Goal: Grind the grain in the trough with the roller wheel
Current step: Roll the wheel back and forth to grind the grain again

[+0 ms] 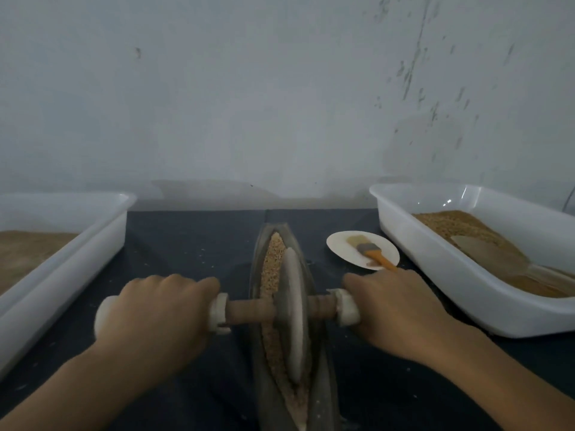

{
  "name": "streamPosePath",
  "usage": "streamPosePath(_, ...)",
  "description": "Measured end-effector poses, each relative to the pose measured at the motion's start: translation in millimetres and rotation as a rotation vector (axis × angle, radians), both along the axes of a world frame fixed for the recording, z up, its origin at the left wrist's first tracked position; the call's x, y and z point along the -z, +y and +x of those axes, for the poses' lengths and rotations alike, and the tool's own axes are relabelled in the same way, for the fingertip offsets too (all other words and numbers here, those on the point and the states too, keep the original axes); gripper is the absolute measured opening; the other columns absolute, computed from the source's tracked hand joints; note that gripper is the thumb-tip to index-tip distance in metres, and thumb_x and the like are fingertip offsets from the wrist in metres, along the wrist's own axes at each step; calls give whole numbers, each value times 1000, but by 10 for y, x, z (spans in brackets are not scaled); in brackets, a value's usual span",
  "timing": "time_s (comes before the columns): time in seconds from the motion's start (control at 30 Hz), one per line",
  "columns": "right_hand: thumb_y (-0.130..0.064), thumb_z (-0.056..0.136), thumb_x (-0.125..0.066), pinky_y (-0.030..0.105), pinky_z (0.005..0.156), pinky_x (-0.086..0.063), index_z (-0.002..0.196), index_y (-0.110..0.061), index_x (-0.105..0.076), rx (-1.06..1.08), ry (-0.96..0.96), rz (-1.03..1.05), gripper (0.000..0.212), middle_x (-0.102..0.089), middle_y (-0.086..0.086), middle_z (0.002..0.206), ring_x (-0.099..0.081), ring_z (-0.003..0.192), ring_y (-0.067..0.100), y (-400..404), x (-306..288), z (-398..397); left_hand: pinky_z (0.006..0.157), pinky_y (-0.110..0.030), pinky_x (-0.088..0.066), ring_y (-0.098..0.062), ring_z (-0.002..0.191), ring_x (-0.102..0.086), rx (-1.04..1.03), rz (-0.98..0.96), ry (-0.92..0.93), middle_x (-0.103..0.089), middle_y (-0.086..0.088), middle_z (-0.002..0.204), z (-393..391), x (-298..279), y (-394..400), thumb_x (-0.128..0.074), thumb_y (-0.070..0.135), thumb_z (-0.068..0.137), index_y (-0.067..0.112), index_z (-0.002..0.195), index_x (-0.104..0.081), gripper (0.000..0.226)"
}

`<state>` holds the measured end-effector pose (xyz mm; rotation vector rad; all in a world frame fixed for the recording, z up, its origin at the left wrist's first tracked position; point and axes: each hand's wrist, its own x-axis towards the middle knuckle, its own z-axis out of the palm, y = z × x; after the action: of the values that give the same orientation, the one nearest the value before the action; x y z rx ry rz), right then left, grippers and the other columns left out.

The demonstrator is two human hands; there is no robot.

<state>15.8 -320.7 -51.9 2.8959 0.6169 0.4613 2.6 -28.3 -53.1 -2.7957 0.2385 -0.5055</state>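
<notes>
We've got left hand and right hand wrapped round the roller wheel handles, mid-grind in the trough; next push probably goes far, over coarse grain.

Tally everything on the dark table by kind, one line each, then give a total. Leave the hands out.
White plastic tubs: 2
Grinding trough: 1
Roller wheel: 1
Round plate: 1
Brush with orange handle: 1
Scoop in the right tub: 1
Total: 7
</notes>
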Motion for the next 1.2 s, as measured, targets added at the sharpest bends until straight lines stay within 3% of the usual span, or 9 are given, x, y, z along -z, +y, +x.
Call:
streamPosePath(0.1,-44,72,-67,27,47,-12,70,-32,-26,29,-117,-20,43,-42,-7,60,-53,62,17,57,102,397,58,-30,-31,-12,64,-47,-24,-82,10,-43,11,67,385,34,-39,-49,58,81,35,78,-36,26)
streamPosePath(0.23,-41,77,-63,32,51,-39,77,-30,-31,111,-134,58,34,-54,-5,69,-53,62,20,99,135,983,59,-31,-34,-15,64,-46,-36,-118,-43,-42,11,68,854,-35,-94,-52,51,84,35,81,-41,20)
streamPosePath(0.33,-40,82,-57,36,61,-46,83,-28,-38,152,-65,108,22,-59,-3,79,-57,71,23,100,162,1071,61,-31,-35,-19,74,-57,2,-43,-72,-48,8,75,929,-144,-169,-53,47,84,33,85,-42,18)
streamPosePath(0.47,-41,73,-66,28,51,-26,78,-34,-37,44,-70,65,31,-53,-6,68,-51,67,16,5,163,575,62,-31,-35,-15,83,-62,19,-19,-12,-59,10,85,494,2,-66,-50,58,82,34,82,-33,29)
streamPosePath(0.6,-36,32,-84,16,38,-6,68,-31,-25,-80,-169,6,70,-45,-9,46,-37,36,7,-15,-47,-48,71,-27,-41,-1,82,-56,35,-191,93,-52,19,80,9,112,121,-38,73,71,47,87,-33,31)
streamPosePath(0.83,-35,78,-67,28,52,-30,84,-33,-38,38,-83,-10,30,-57,-5,75,-46,64,13,82,-24,220,59,-26,-32,-3,72,-53,-43,-130,88,-47,13,73,248,35,-27,-46,65,79,39,84,-39,28)
streamPosePath(0.93,-33,80,-67,31,56,-37,93,-25,-47,62,-164,-35,25,-61,-4,80,-56,69,18,192,-35,629,59,-26,-34,-7,63,-45,-80,-227,30,-46,13,70,607,61,-75,-55,56,83,36,85,-47,22)
streamPosePath(1.03,-30,77,-69,30,53,-29,90,-21,-49,85,-244,-91,25,-66,-1,81,-63,71,23,259,-90,830,61,-29,-36,-13,65,-44,-84,-270,-26,-45,12,69,765,92,-67,-59,54,81,33,85,-50,23)
streamPosePath(1.2,-31,76,-69,31,53,-37,90,-24,-44,25,-152,-71,29,-61,-1,79,-59,72,21,170,-44,419,56,-24,-30,-3,59,-42,-38,-202,28,-48,14,68,410,90,-47,-55,57,83,36,81,-43,25)
